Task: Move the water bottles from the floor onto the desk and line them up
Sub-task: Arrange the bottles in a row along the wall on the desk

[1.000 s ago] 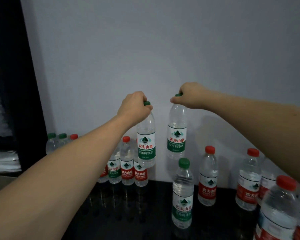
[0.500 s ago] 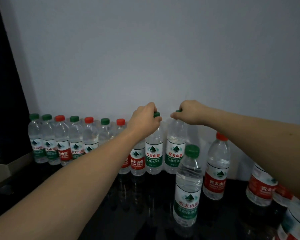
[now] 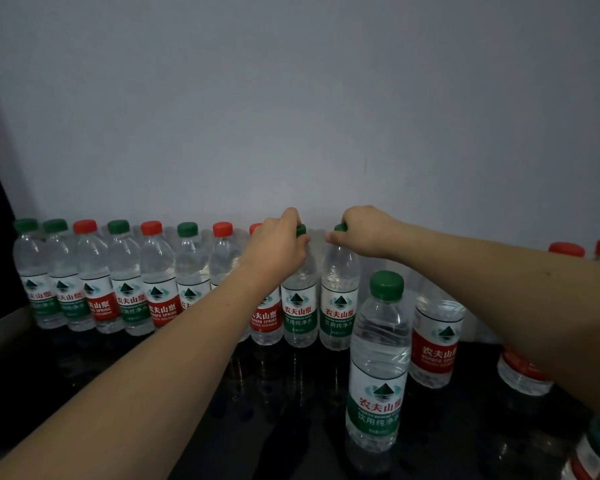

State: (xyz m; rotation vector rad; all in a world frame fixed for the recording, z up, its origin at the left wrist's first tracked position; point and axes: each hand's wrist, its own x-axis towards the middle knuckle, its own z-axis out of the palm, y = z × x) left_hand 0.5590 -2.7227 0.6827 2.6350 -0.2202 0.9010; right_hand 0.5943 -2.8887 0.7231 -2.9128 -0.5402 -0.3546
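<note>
Hands at mid frame, left (image 3: 278, 244) and right (image 3: 366, 232), each keep a closed cap grip on a green-label bottle (image 3: 299, 303) (image 3: 338, 306), standing them upright to extend the wall row (image 3: 118, 282) on the desk (image 3: 187, 427).

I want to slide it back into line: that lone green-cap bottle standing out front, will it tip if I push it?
The green-cap bottle looks full, so probably heavy and steady. It is tall and narrow, so a push near the cap may tip it. Thin ribbed walls likely flex.

A row of bottles (image 3: 125, 278) stands along the wall (image 3: 291, 98) at the back of the desk (image 3: 84, 368). A lone bottle (image 3: 378, 362) stands in front, right of centre.
</note>
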